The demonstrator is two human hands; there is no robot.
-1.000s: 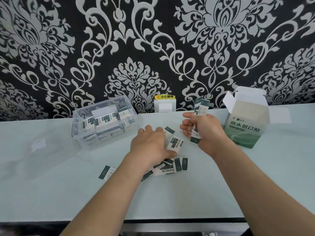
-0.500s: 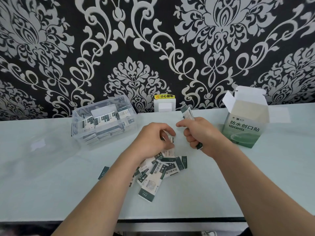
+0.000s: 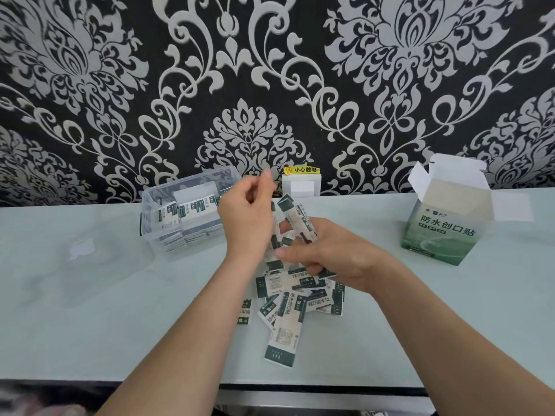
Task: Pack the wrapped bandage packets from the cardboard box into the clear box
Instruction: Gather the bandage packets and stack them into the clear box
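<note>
So the backdrop was this black wallpaper (image 3: 90, 85) with big silver damask swirls, and below it a pale green desk (image 3: 90, 310) ran the whole width. On the right side of the desk stood the cardboard box (image 3: 444, 226), green and white with Chinese print, top flaps open. Over on the left, near the wall, sat the clear box (image 3: 186, 217), lid off, already holding a good few wrapped bandage packets stacked flat and on edge inside. Between the two boxes, right up against the wall, was a white wall socket (image 3: 301, 187) with a yellow warning sticker (image 3: 301, 169) across its top. In the middle of the desk, closer to the person, lay a loose pile of bandage packets (image 3: 288, 307), overlapping every which way, one longer packet (image 3: 282, 340) sticking out toward the near edge. Both bare forearms reached in from the bottom and met above that pile. The right hand (image 3: 333, 253) had its fingers curled round a small bundle of packets (image 3: 295, 223), the ends poking up out of the fist. The left hand (image 3: 246, 217) was raised just beside the bundle, right in front of the clear box's near corner, thumb and fingers pinched together at the top; it looked blurry, so I couldn't tell for sure if it had a packet in the pinch.
</note>
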